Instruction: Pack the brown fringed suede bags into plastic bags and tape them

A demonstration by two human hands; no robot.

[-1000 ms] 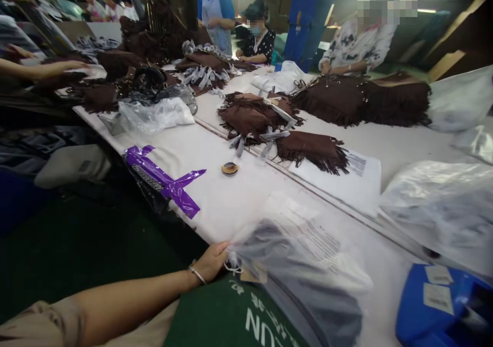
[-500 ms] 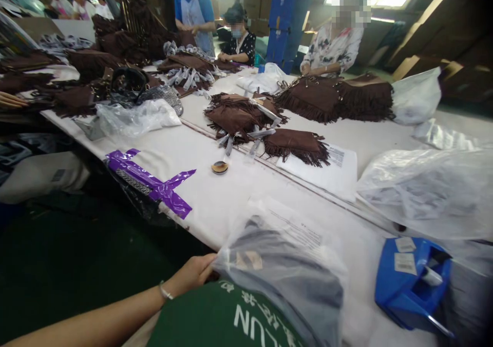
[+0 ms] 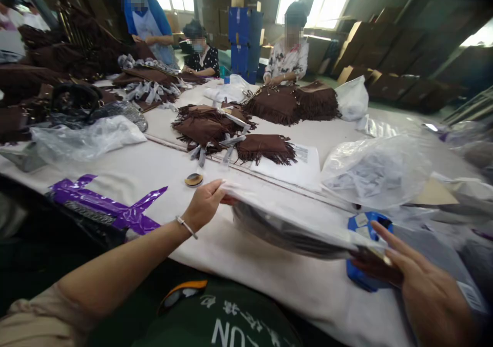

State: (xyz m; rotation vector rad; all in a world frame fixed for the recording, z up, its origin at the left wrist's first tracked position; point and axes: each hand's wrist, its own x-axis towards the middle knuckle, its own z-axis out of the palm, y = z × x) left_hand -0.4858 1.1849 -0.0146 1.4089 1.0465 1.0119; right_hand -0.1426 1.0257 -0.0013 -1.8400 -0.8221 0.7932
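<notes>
A clear plastic bag [image 3: 292,216] with something dark inside is held up edge-on above the table, stretched between both hands. My left hand [image 3: 204,203] pinches its left end, thumb on top and fingertips partly underneath. At the other end, my right hand [image 3: 419,280] is blurred, its index finger stretched out over the bag and the other fingers beneath the edge. Behind the right hand stands a blue tape dispenser [image 3: 364,280], partly covered by the bag and fingers.
Purple tape [image 3: 127,216] lies along the table's near left edge, near a small round lid-like object [image 3: 193,180]. Fringed brown pouches [image 3: 265,147] sit mid-table. At right is a large clear bag [image 3: 373,177] of pale pieces. Several people work across the table.
The plastic bag has risen from the table by my body and tilted edge-on. My left hand has moved up with it, and my right hand has come into view at its right end.
</notes>
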